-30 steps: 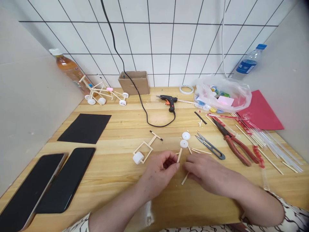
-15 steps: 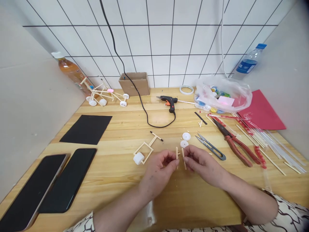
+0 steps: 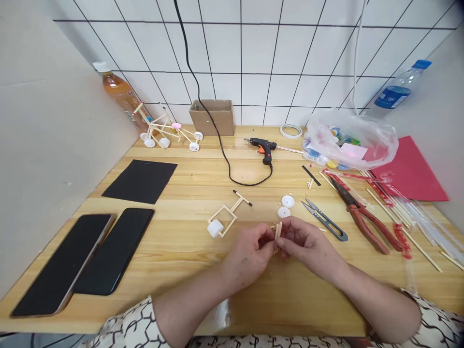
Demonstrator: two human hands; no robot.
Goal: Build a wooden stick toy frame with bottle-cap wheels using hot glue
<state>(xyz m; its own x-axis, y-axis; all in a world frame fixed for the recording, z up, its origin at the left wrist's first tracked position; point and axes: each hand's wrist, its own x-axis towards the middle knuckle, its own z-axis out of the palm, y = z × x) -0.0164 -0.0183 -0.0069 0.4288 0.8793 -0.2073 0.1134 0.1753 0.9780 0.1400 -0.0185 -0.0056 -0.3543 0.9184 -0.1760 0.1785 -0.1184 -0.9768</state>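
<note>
My left hand [image 3: 252,250] pinches a short wooden stick [image 3: 277,231] between thumb and fingers. Facing it, my right hand [image 3: 308,245] has a second short wooden stick [image 3: 280,226] in its fingertips. Both sticks stand upright side by side, almost touching; their lower ends are partly hidden by my fingers. Just beyond the hands lie two white discs [image 3: 288,201], each with a small centre hole. To the left rests a small stick frame [image 3: 229,226] with a white roller [image 3: 215,228] at one corner and a black-tipped crossbar.
Thread snips [image 3: 328,222] and red-handled pliers [image 3: 362,217] lie right, before loose sticks and a red sheet [image 3: 416,169]. A glue gun [image 3: 266,147] with its cord, a cardboard box [image 3: 213,118] and a plastic bag [image 3: 377,140] are behind. Two phones [image 3: 112,256] lie left.
My two hands have come together, so the sticks that were apart are now side by side. The camera view has shifted a little; the things on the table look unmoved.
</note>
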